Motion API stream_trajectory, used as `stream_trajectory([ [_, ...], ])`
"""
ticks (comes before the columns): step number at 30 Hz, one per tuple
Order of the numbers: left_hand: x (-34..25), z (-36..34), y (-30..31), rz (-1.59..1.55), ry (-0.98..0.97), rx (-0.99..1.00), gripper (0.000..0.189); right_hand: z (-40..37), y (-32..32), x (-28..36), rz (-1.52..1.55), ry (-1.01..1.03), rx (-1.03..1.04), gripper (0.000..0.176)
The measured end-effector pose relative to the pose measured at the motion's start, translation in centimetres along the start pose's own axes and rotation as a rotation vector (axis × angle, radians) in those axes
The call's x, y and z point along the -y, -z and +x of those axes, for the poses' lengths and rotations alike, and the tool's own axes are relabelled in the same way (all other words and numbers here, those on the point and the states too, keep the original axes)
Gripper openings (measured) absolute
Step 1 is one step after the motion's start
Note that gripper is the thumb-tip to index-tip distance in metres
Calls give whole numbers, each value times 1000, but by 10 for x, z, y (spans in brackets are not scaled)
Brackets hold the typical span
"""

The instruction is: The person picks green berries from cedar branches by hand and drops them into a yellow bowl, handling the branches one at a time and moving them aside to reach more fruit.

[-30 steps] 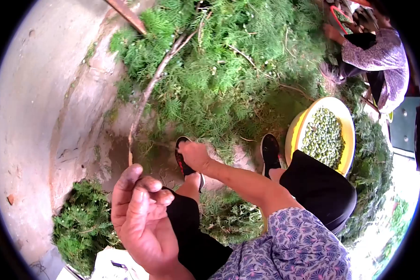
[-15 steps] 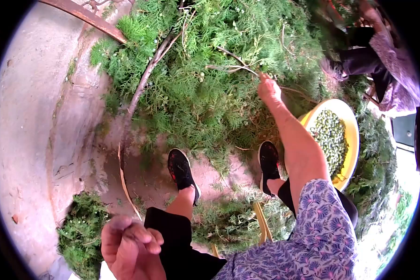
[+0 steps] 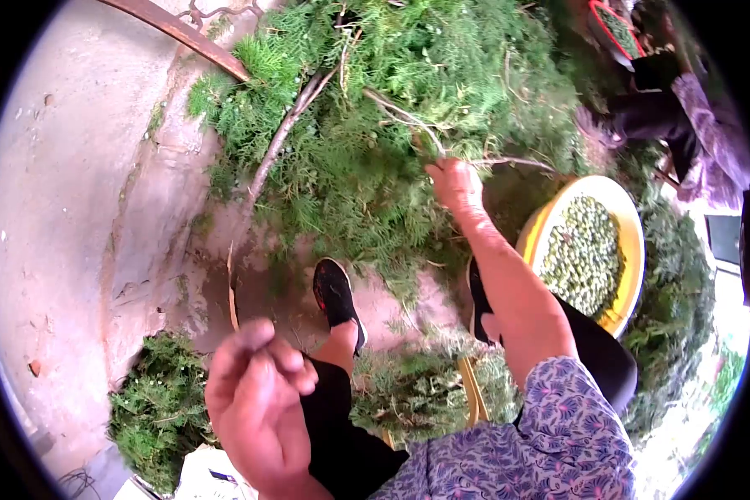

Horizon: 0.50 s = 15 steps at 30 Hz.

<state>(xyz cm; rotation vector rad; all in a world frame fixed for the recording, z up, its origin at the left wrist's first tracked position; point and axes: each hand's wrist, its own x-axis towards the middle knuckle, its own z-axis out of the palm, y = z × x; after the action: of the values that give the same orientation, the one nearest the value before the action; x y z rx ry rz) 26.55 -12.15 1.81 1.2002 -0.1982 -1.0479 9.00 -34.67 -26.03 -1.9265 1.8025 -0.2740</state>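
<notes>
My right hand (image 3: 458,185) is closed around the end of a thin bare branch (image 3: 421,123), over a large heap of green conifer cuttings (image 3: 350,175). The branch reaches up and left from my fingers across the foliage. My left hand (image 3: 258,408) is raised near my left thigh, palm partly up, with fingers curled together; whether anything small is between them is hidden. To the right of my right forearm stands a yellow basin (image 3: 629,250) holding many small round green cones (image 3: 582,258).
A longer branch (image 3: 267,154) lies across the heap's left side. Smaller cuttings (image 3: 158,408) lie at lower left, beside the concrete (image 3: 67,208). At upper right another person in a patterned sleeve (image 3: 717,142) sits near a red-rimmed basin (image 3: 617,33). My black shoes (image 3: 337,292) are on the ground.
My right hand has moved down and left toward me, bringing the thin branch with it. My left hand has risen a little. The view has shifted slightly.
</notes>
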Motion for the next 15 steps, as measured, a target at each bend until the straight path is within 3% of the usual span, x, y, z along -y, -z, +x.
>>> stream_trajectory([
  [2,-1,-2,0,0,1,-29,24,-20,4,27,-78,50,4,29],
  [4,-1,-3,1,-20,17,-14,23,-38,18,64,62,-114,100,24],
  [6,-2,-1,7,-72,42,16,22,-43,5,58,134,0,22,23],
  [8,-3,3,11,-115,44,-11,21,-65,18,47,-180,423,-130,23],
  [9,-3,5,11,-129,42,-12,20,-78,28,45,39,291,-115,23],
  [10,-3,7,11,-147,42,-13,20,-88,41,48,349,11,-31,19],
  [12,-4,9,12,-158,34,-9,19,-102,51,37,201,151,-62,17],
  [14,-4,9,12,-169,30,0,18,-119,70,61,226,21,86,17],
  [15,-3,10,11,-171,28,9,18,-123,59,63,-84,352,-166,16],
])
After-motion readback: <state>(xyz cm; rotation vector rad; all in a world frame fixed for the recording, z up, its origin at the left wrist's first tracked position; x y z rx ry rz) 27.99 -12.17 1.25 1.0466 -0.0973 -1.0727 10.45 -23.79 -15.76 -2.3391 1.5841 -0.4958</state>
